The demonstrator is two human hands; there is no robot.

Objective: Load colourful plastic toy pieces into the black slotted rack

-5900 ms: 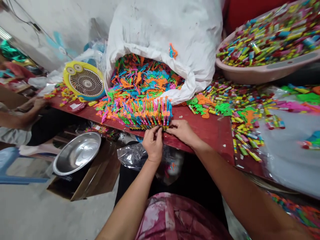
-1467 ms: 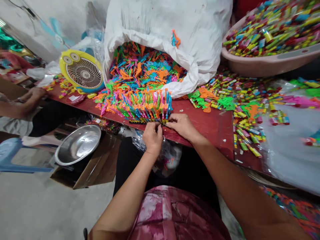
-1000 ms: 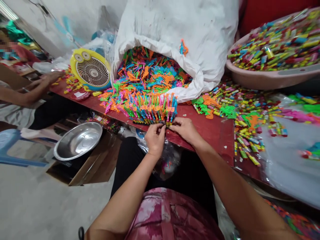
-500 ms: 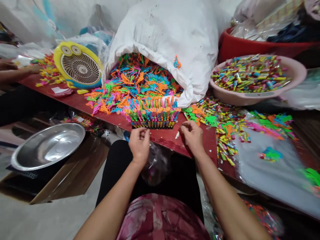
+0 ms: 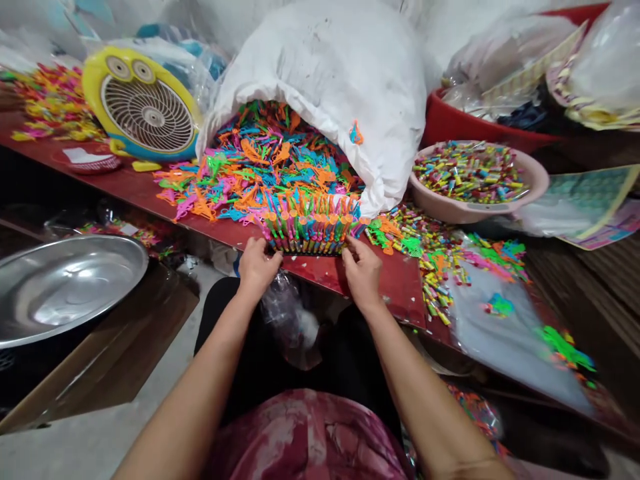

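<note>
A black rack (image 5: 327, 252) stands at the front edge of the red table, packed with upright rows of small coloured plastic pieces (image 5: 310, 230) with orange round ends on top. My left hand (image 5: 259, 265) is closed at its left front corner, fingers pressed together. At the right end, my right hand (image 5: 362, 270) pinches the other corner; its fingertips are partly hidden. Just behind the rack, a heap of orange, blue, green and pink plastic pieces (image 5: 280, 163) spills from a large white sack (image 5: 345, 73). A clear plastic bag (image 5: 287, 310) hangs below the table edge between my legs.
On the left are a yellow fan (image 5: 153, 117), a small red basket (image 5: 95, 163) and a steel basin (image 5: 75, 287). A pink basin (image 5: 480, 213) of small wrapped tubes stands right, with loose tubes (image 5: 435, 293) and flat plastic bags (image 5: 505, 347) on the red table (image 5: 390, 287).
Both hands have moved forward onto the rack's two ends; before, they were apart from it. The view has turned to the right. The co-worker's arm at far left has mostly left the view.
</note>
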